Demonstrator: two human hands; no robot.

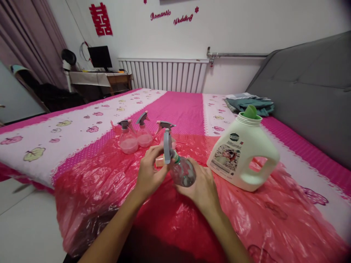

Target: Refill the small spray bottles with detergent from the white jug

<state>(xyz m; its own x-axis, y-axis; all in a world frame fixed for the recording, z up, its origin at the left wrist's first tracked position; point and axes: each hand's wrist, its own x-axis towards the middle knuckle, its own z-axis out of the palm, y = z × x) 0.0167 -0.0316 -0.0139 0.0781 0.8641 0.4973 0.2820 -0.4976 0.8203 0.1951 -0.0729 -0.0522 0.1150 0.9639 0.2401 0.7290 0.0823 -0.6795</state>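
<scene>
Spray head and bottle neck, one hand on each

The left hand (150, 170) is closed around the grey trigger spray head (167, 144); the right hand (203, 184) wraps the clear spray bottle (185, 175), tilted between the palms. Whether the threads are engaged cannot be told. For work at this joint, I would keep head and neck in line, let the right hand steady the body without squeezing, and turn only from the left. Three other spray bottles (144, 139) stand just beyond the grip; the detergent jug (242, 153) stands to its right, on the same red plastic sheet (93, 182).
</scene>
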